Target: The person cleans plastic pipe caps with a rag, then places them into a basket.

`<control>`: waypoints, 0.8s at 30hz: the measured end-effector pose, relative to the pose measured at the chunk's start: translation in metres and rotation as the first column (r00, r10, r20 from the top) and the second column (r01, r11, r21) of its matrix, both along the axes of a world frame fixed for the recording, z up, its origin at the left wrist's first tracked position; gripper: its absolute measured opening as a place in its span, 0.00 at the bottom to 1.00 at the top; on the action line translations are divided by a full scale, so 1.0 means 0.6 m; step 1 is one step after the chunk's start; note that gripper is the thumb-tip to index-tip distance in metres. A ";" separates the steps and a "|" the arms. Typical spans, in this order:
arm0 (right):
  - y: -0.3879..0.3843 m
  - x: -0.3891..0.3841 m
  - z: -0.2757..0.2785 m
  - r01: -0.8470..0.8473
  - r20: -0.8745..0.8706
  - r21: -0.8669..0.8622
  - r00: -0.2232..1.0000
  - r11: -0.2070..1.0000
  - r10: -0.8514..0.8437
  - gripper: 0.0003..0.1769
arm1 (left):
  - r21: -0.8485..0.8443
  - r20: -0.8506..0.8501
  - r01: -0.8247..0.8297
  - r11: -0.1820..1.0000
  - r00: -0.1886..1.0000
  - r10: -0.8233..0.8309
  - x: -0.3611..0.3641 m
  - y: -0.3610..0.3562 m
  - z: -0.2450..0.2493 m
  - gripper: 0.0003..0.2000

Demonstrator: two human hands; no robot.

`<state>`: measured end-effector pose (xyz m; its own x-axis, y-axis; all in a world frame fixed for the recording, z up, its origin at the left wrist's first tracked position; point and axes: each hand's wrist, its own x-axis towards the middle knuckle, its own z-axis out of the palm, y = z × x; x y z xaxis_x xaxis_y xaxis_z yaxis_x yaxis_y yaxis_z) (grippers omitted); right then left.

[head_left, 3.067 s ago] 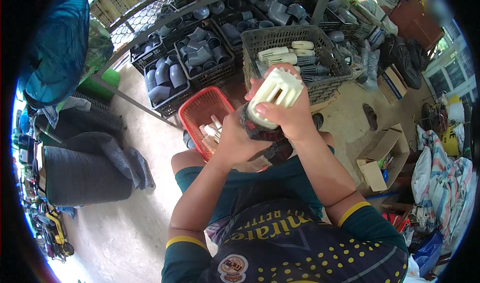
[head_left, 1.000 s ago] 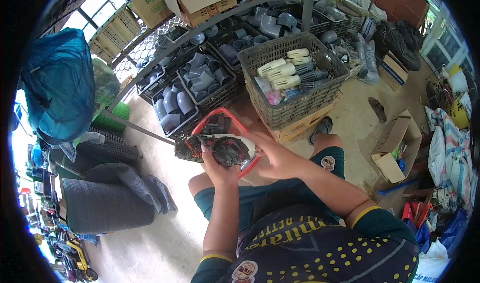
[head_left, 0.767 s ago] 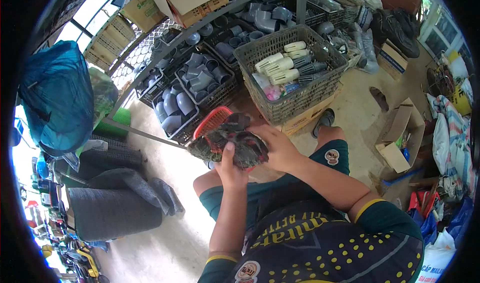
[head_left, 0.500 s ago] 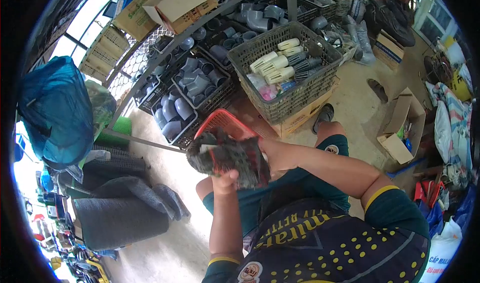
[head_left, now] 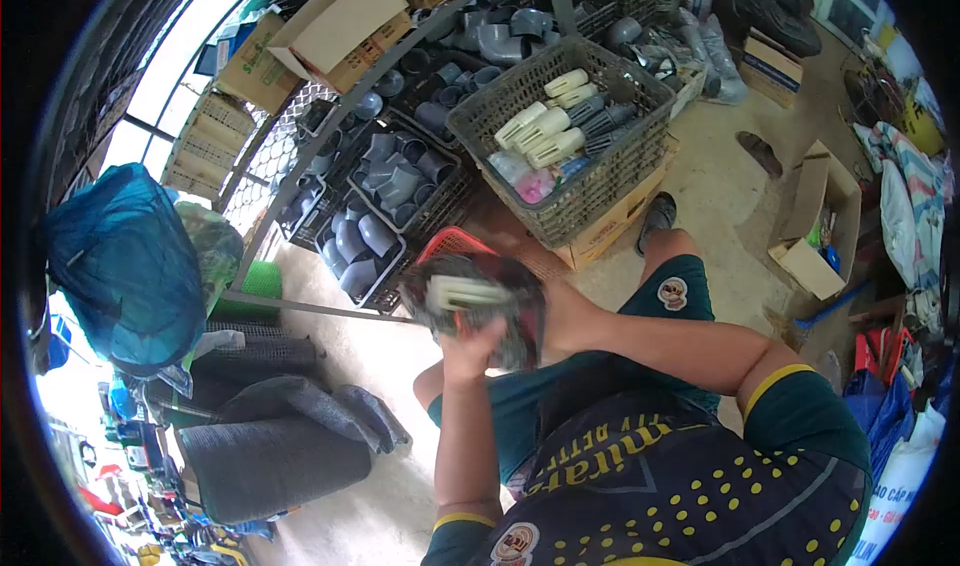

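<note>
In front of my lap I hold a dark, fuzzy cloth (head_left: 515, 274) with red patches, bunched around a cream slotted plastic strainer (head_left: 465, 294). Motion blurs both. My left hand (head_left: 472, 346) is closed from below, its thumb lying across the cloth and against the strainer. On the other side my right hand (head_left: 572, 318) is closed on the bunched cloth, with most of its fingers hidden. Just behind the cloth a red plastic basket (head_left: 455, 240) shows its rim. Similar cream strainers (head_left: 540, 126) and grey ones (head_left: 600, 121) lie in a big dark crate (head_left: 560, 206).
Crates of grey pipe fittings (head_left: 400, 176) stand along a metal rack at the back. A blue net (head_left: 125, 266) hangs at the left above a roll of dark mesh (head_left: 275, 461). On the right are an open cardboard box (head_left: 815, 221) and a sandal (head_left: 760, 153).
The cloth has shifted and turned in my hands, and more of the cream strainer shows now. The whole view has swung slightly, moving the surroundings within it.
</note>
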<state>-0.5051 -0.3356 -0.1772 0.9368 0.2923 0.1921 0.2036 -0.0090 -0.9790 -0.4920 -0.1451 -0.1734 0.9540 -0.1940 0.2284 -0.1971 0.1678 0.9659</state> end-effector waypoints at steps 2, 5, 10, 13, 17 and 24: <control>-0.008 0.016 -0.001 0.239 0.232 -0.205 0.954 0.949 -0.190 0.38 | -0.222 -0.200 -0.283 0.933 0.950 0.240 -0.004 -0.075 0.047 0.27; -0.018 0.028 -0.001 0.339 0.356 -0.306 0.908 0.889 -0.223 0.38 | -0.431 -0.252 -0.392 0.813 0.917 0.308 0.001 -0.088 0.072 0.25; -0.035 -0.006 0.077 -0.054 0.011 -0.287 0.998 0.956 0.060 0.34 | -0.413 -0.194 -0.055 0.909 0.980 -0.029 -0.008 -0.029 0.087 0.34; -0.048 -0.009 0.058 -0.373 -0.246 -0.063 0.905 0.926 0.347 0.31 | -0.350 0.020 0.218 0.911 0.974 -0.225 0.000 -0.012 0.082 0.31; -0.046 -0.017 -0.048 -0.602 -0.333 0.471 0.555 0.644 0.762 0.29 | -0.257 0.395 0.709 0.657 0.698 -0.598 0.024 -0.021 0.082 0.27; -0.058 -0.026 -0.012 -0.594 -0.323 0.310 0.669 0.743 0.670 0.27 | -0.256 0.164 0.700 0.667 0.711 -0.683 0.014 -0.009 0.089 0.19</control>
